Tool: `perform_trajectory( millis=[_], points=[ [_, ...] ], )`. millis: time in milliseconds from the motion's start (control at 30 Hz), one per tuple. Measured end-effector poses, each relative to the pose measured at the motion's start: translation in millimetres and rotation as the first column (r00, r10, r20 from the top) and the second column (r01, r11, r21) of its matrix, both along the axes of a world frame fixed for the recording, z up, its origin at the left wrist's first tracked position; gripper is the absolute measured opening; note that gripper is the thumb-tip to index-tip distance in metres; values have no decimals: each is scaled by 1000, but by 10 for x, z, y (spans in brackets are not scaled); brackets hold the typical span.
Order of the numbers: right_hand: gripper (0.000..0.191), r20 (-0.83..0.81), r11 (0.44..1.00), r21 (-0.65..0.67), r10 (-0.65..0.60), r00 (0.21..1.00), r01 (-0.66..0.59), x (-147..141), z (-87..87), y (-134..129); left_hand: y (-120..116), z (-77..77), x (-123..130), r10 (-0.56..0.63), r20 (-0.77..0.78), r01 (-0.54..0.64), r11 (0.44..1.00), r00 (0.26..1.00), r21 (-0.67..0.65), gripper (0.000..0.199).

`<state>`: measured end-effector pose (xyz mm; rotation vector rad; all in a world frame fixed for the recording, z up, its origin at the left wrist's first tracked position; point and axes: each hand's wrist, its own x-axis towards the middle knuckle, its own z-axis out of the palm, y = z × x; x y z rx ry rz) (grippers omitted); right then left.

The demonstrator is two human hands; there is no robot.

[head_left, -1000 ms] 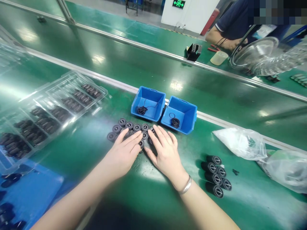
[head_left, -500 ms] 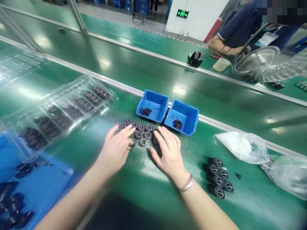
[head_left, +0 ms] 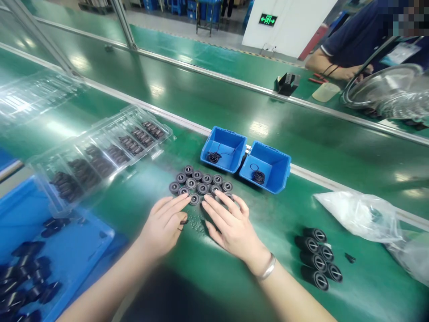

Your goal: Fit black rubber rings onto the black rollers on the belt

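Note:
A cluster of round black parts [head_left: 191,183] stands on the green table, each with a pale slot mark on top. At its near left edge is my left hand [head_left: 163,223], fingertips against the parts, with a small black piece [head_left: 184,222] pinched near the thumb. My right hand [head_left: 234,229] lies over the near right side of the group, fingers spread, and hides some parts. Just beyond, the left blue bin [head_left: 231,163] and the right blue bin [head_left: 277,183] hold thin black rings.
A clear compartment tray [head_left: 103,172] of dark parts lies left, above a large blue tray [head_left: 83,250]. Taller black cylinders [head_left: 317,261] and a plastic bag [head_left: 358,214] are at right. Across the rail, a person's forearm [head_left: 331,67] is near a clear bowl.
Both hands have drawn to the near side of the cluster, uncovering more round parts. The right hand has moved in over its front edge. The whole view has shifted slightly.

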<state>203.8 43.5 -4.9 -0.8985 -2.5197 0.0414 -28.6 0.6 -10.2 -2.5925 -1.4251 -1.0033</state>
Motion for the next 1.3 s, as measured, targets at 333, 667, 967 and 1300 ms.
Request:
perform_trajectory(
  millis=[333, 667, 967, 1300],
  points=[
    [49, 73, 999, -24, 24, 997, -22, -82, -24, -3, -29, -40, -3, -96, -73, 92, 995, 993, -50, 25],
    [48, 61, 999, -41, 7, 998, -5, -142, -23, -31, -35, -33, -6, -113, -81, 102, 986, 990, -130, 24],
    [48, 80, 999, -51, 1, 997, 3, -166, -13, -47, -52, -54, 3, -130, -99, 119, 986, 987, -116, 22],
    [51, -8, 996, -30, -89, 996, 89, -117, -45, -44, -13, 51, 30, -93, -106, 91, 995, 990, -31, 22]
  ],
)
